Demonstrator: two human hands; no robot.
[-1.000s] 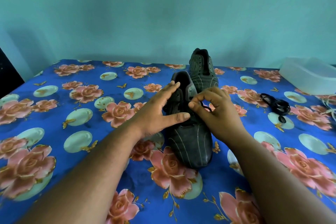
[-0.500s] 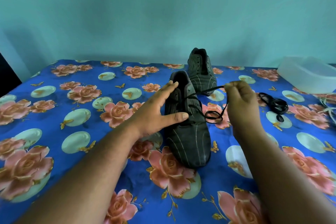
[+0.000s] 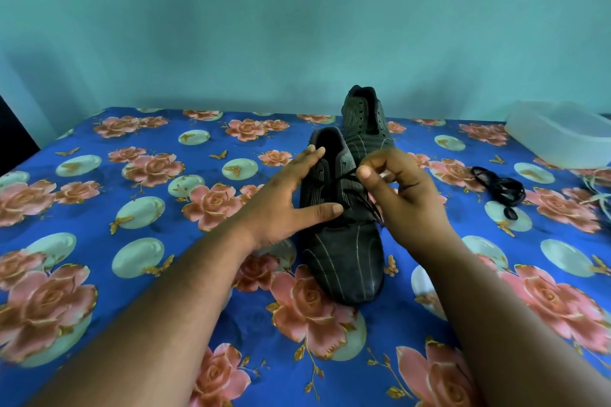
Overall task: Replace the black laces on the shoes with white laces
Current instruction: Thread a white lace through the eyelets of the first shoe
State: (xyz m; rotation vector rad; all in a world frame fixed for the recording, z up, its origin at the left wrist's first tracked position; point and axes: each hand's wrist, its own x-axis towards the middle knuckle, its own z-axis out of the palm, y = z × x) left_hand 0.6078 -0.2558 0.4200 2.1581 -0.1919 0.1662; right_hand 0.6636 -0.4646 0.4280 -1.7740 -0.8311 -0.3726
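Fingers of the left hand lie straight and spread against the left side of the near dark grey striped leather shoe, thumb across its lacing. Over the same shoe's right side, the right hand has its fingers curled, thumb and forefinger pinching the thin black lace still threaded through its eyelets. The second dark grey shoe stands just behind the near shoe, unlaced. Right of the near shoe, well apart, lie a removed black lace bundle, white laces and a translucent plastic tub, all on the blue rose-patterned cloth.
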